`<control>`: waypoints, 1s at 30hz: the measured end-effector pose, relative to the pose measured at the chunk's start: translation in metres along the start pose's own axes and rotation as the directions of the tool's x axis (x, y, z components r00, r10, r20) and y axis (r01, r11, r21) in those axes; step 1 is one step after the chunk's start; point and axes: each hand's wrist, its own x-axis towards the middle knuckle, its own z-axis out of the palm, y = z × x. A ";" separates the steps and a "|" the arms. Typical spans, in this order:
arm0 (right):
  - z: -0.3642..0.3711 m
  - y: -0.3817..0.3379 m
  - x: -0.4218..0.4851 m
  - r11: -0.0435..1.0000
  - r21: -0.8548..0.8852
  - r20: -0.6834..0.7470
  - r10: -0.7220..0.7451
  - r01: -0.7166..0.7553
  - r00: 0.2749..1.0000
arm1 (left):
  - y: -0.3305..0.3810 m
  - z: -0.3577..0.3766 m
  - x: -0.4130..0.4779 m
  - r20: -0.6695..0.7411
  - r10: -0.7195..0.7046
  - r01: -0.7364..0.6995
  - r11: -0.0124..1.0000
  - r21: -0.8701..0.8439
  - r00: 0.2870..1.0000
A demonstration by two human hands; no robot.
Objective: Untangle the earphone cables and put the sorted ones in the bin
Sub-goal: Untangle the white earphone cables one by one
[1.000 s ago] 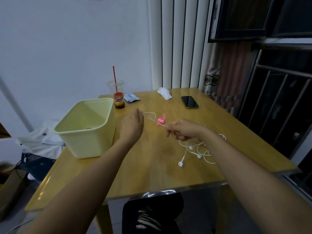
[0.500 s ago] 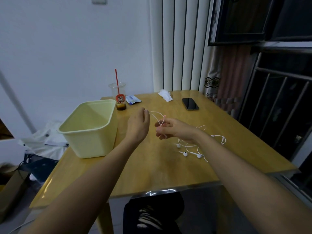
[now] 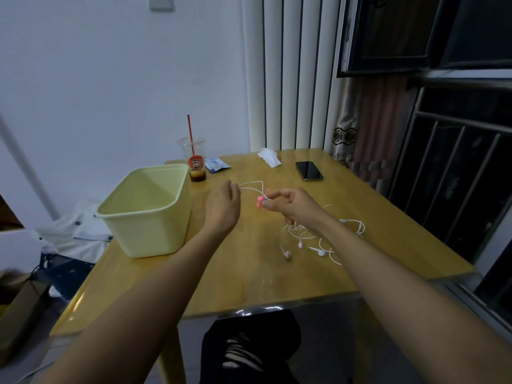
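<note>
Left of the gripped earphone cable, the yellow bin walls off passage; bare tabletop lies nearer; drink cup and phone stand beyond.

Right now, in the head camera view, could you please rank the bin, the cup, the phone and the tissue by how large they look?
1. bin, by far the largest
2. cup, counting its straw
3. phone and tissue: they look about alike, so I won't rank one over the other
</note>
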 end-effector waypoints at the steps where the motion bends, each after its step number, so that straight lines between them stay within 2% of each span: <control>1: 0.002 0.000 -0.001 1.000 -0.003 0.009 -0.016 0.016 1.000 | 0.003 0.000 -0.001 -0.005 0.008 -0.008 1.000 -0.009 1.000; 8: 0.004 -0.010 -0.014 0.994 0.090 0.002 -0.064 0.063 0.998 | 0.012 -0.001 -0.010 -0.002 0.001 -0.001 1.000 0.011 1.000; 13: 0.000 -0.020 -0.013 0.959 0.260 -0.140 -0.077 0.112 0.987 | 0.018 -0.003 -0.012 0.003 -0.029 0.029 0.999 0.036 1.000; 14: -0.002 -0.022 -0.013 0.956 0.271 -0.136 -0.080 0.115 0.987 | 0.018 -0.004 -0.011 -0.008 -0.028 0.028 0.999 0.031 1.000; 18: -0.005 -0.027 -0.017 0.966 0.243 0.031 -0.098 0.088 0.995 | 0.028 -0.010 -0.010 -0.056 0.012 -0.009 0.998 0.058 0.998; 20: -0.006 -0.027 -0.017 0.943 0.324 -0.005 -0.077 0.074 0.997 | 0.031 -0.012 -0.009 -0.100 0.001 0.005 0.998 0.062 0.995; 22: -0.011 -0.026 -0.018 0.926 0.377 -0.040 0.016 0.000 0.999 | 0.028 -0.016 -0.005 -0.145 -0.036 0.043 0.998 0.041 0.989; 23: -0.014 -0.026 -0.020 0.944 0.321 -0.010 0.079 -0.071 0.997 | 0.025 -0.018 -0.003 -0.155 -0.048 0.054 0.998 0.033 0.987; 24: -0.018 -0.025 -0.023 0.972 0.172 0.040 0.157 -0.162 0.987 | 0.022 -0.019 -0.002 -0.151 -0.048 0.054 0.998 0.034 0.987; 26: -0.023 -0.021 -0.026 0.945 -0.182 0.094 0.293 -0.273 0.952 | 0.021 -0.019 -0.002 -0.102 -0.023 0.029 0.998 0.054 0.995; 28: -0.022 -0.019 -0.026 0.928 -0.254 0.005 0.284 -0.273 0.959 | 0.026 -0.017 -0.005 -0.045 0.010 -0.006 0.997 0.078 0.999; 30: -0.015 -0.021 -0.021 0.955 -0.233 -0.084 0.166 -0.181 0.983 | 0.031 -0.013 -0.009 -0.006 0.040 -0.039 0.996 0.085 0.999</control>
